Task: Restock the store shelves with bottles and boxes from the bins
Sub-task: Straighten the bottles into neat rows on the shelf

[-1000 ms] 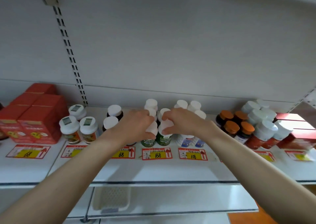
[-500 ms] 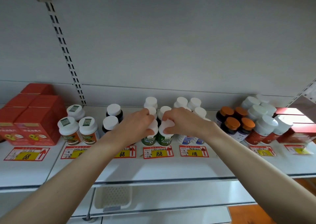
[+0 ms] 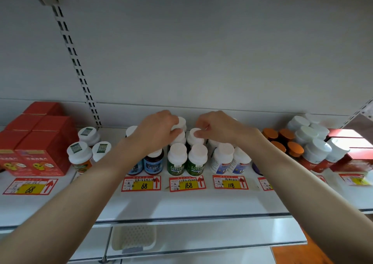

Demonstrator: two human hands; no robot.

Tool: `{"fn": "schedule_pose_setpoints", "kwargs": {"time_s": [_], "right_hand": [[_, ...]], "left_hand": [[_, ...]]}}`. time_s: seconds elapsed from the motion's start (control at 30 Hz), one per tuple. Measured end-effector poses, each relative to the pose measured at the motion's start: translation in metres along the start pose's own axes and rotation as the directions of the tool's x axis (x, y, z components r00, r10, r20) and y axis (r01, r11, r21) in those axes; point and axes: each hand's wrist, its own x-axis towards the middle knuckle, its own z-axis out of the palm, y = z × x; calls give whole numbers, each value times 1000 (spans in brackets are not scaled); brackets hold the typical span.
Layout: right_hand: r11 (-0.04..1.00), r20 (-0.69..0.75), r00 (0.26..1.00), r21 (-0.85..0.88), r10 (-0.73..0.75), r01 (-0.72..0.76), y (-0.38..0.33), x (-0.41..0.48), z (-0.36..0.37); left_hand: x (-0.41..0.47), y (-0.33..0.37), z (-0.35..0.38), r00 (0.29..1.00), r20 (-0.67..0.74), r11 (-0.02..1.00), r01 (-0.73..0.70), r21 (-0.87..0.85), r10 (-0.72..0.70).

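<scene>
Two rows of green-label bottles with white caps stand on the white shelf (image 3: pixel 181 205) above the "168" price tag (image 3: pixel 187 183). The front pair (image 3: pixel 187 158) stands free. My left hand (image 3: pixel 155 132) is curled over the cap of a green-label bottle (image 3: pixel 178 135) in the left row, further back. My right hand (image 3: pixel 218 127) pinches the cap of the bottle (image 3: pixel 194 136) beside it in the right row. Both arms reach in from the bottom corners.
Red boxes (image 3: pixel 36 142) fill the shelf's left end, next to bottles with sticker caps (image 3: pixel 80 152). Dark blue-label bottles (image 3: pixel 153 163) and white blue-label bottles (image 3: pixel 224 158) flank the green ones. Orange-capped bottles (image 3: pixel 282 140) and white-capped red-label bottles (image 3: pixel 314 148) stand right. A white basket (image 3: pixel 133 237) sits on the lower shelf.
Both hands have moved from the front green-label bottles back to the bottles behind them. The front pair now stands uncovered.
</scene>
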Motion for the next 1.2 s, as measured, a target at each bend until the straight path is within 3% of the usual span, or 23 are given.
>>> {"fn": "schedule_pose_setpoints", "kwargs": {"time_s": [0.2,0.4,0.7,0.87,1.07,1.2], "right_hand": [[999,198,980,43,-5,-4,-11,-19,12],[999,137,989,-13,-48,50,-9,-18,22],[997,116,990,2,-80,80,-6,-18,24],[1000,-22,1000,8,-23,23,3,-4,4],[999,76,996,1,47,-47,3,20,12],[999,64,997,6,49,-49,1,23,16]], "left_hand": [[-17,8,10,992,97,997,-82,3,81],[-20,4,20,978,178,990,-123,66,110],[-19,1,22,978,178,994,-104,-18,106],[3,-4,4,1000,16,998,-13,-65,14],[26,-3,8,984,174,998,51,-30,-45],[27,-3,14,980,198,996,48,-74,-33]]}}
